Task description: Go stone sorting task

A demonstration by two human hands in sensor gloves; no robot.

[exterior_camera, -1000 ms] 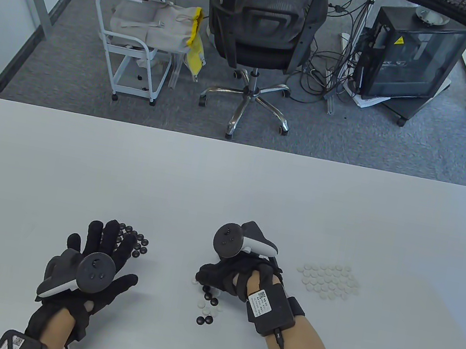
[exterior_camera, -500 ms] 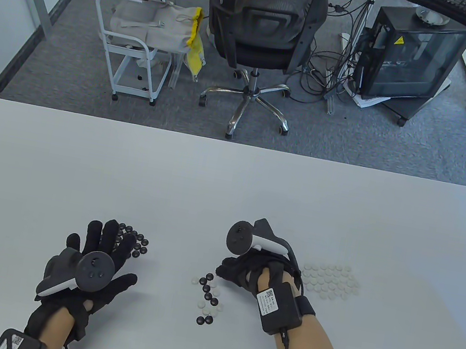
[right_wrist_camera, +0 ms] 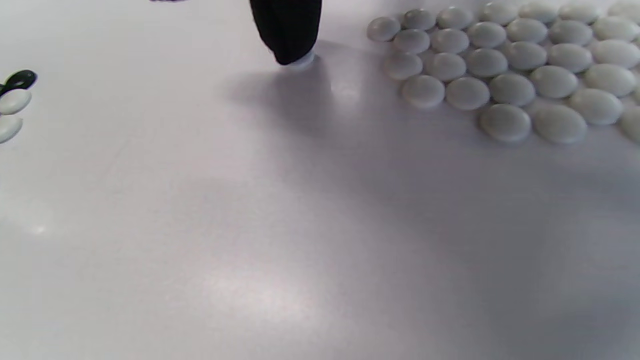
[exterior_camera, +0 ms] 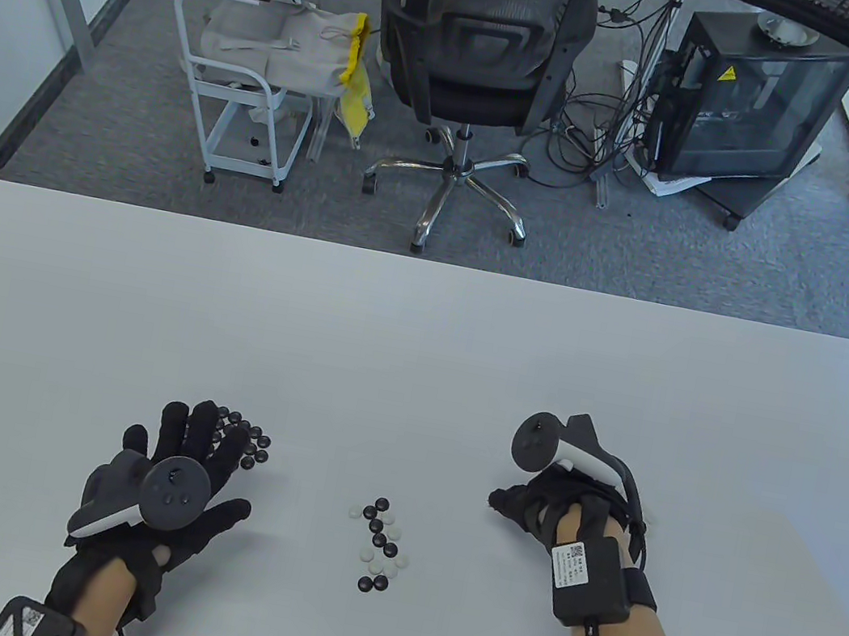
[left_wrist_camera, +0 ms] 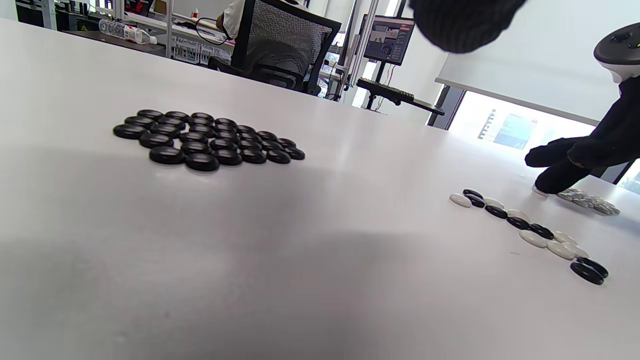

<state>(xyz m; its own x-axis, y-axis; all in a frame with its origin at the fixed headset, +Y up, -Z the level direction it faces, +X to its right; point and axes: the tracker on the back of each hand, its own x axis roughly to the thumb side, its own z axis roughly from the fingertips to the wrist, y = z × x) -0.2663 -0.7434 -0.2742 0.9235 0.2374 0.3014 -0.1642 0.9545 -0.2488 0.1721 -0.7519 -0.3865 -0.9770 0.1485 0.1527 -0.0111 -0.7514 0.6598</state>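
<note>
One white stone (right_wrist_camera: 300,61) under right fingers (right_wrist_camera: 286,30)

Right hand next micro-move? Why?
Probably slide the white stone under the right hand's fingertip rightward into the white pile. The fingertip presses the stone against the table, just short of the pile's left edge.

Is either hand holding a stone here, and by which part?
Right hand: fingertip presses a white stone from above against the table. Left hand holds nothing.
</note>
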